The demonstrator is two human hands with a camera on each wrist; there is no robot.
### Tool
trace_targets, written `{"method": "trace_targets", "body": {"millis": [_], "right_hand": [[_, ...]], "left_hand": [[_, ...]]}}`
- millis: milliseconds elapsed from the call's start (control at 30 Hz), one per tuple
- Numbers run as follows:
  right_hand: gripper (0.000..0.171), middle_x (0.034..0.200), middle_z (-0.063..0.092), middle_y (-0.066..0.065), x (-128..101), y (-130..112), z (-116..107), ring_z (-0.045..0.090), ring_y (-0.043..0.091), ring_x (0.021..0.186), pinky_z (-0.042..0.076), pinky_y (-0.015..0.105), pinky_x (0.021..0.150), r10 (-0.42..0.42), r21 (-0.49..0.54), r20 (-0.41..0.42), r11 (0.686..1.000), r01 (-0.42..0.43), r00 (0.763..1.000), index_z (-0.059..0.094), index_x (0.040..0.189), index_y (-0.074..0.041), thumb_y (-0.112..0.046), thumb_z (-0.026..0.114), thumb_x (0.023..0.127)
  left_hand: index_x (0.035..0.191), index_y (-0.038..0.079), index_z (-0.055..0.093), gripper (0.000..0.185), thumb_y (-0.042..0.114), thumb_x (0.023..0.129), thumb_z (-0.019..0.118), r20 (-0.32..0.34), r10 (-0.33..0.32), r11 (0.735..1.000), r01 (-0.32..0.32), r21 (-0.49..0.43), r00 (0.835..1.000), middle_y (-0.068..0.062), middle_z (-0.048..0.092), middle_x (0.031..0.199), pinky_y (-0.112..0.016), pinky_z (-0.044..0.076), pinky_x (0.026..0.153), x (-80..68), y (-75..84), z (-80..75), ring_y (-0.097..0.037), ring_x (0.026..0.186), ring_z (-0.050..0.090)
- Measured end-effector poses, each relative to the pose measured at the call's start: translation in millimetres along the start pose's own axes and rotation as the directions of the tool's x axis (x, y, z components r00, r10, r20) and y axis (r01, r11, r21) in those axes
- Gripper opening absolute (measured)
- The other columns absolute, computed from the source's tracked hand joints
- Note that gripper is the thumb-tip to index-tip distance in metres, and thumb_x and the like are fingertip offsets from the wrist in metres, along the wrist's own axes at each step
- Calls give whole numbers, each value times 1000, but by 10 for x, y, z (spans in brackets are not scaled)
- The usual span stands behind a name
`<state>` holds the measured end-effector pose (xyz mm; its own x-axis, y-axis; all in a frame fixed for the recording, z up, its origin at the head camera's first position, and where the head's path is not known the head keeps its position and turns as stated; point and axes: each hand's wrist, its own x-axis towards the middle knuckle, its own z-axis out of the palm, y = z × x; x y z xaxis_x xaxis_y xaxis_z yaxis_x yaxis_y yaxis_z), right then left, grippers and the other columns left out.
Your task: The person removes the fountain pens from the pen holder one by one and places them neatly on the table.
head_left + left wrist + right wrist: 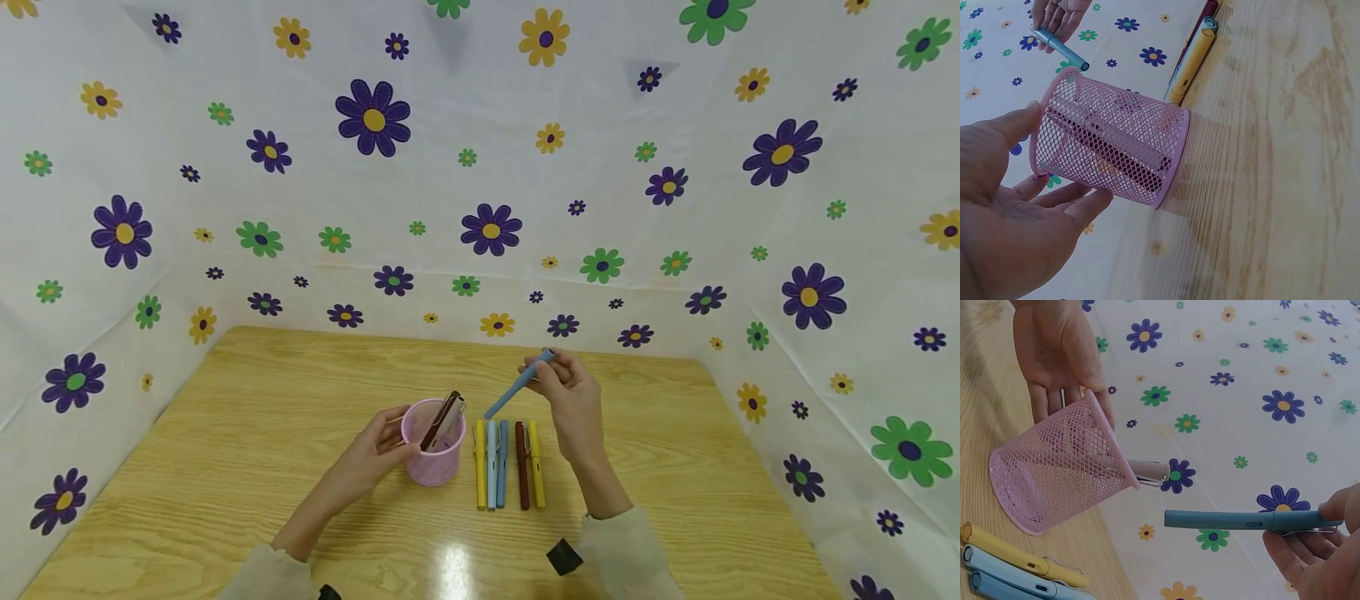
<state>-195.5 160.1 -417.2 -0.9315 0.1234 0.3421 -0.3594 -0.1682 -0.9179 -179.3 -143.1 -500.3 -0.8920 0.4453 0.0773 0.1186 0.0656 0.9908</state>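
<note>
1. Surface (663, 450), running beneath both hands' fingers.
2. Left hand (369, 460), fingers gripping; right hand (573, 407), fingers pinching!
3. Pink cup (433, 472), in the left fingers, two pens (440, 422) inside.
4. Five pens (502, 465), lower than the right fingers.
5. Blue pen (513, 390), pinched by the right fingers.

A round, pink mesh cup (432, 471) stands upright, with a dark red clip pen (439, 422) and a pale pinkish clip pen (448, 424) leaning inside, their tops above its rim. A slim blue capped pen (516, 387) is held aslant in the air, its lower end near the cup's right side, not touching. Right of the cup, side by side, lie a yellow pen (481, 471), a light blue pen (492, 475), a mid-blue pen (502, 475), then, past a gap, a maroon pen (522, 475) and another yellow pen (536, 475).
</note>
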Motion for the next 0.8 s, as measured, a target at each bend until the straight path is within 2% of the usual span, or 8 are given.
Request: {"method": "trace_targets", "body": {"millis": [267,400,500,800], "right_hand": [[25,103,76,5,-15,-48,-124,75,23,96,61,40,92,31,-50,-5,998,-31,1000,58,127,9,-2,60,105],[26,104,76,3,-19,-61,-206,74,31,100,61,39,91,45,-83,-11,995,-46,999,58,129,7,-3,60,105],[25,103,75,3,-21,-75,-263,74,32,101,62,39,91,46,-98,-14,994,-47,999,58,127,7,-4,60,105],[27,102,75,1,-33,-130,-386,74,19,94,61,36,91,61,-131,-21,989,-63,998,57,129,8,-7,60,106]], "left_hand": [[158,-2,26,69,14,104,65,-5,-4,1000,4,4,1000,-32,32,160,-36,38,118,6,-8,1,-46,148,33],[157,-3,27,68,14,104,65,0,3,1000,-3,-12,1000,-32,32,160,-33,41,116,12,-6,1,-45,148,34],[157,-3,27,68,14,104,65,0,0,1000,0,-15,1000,-31,32,160,-33,41,116,14,-4,-1,-45,148,34],[157,-3,26,69,15,104,65,0,-1,1000,1,-15,1000,-32,32,160,-33,41,116,10,-6,-3,-45,148,34]]}}
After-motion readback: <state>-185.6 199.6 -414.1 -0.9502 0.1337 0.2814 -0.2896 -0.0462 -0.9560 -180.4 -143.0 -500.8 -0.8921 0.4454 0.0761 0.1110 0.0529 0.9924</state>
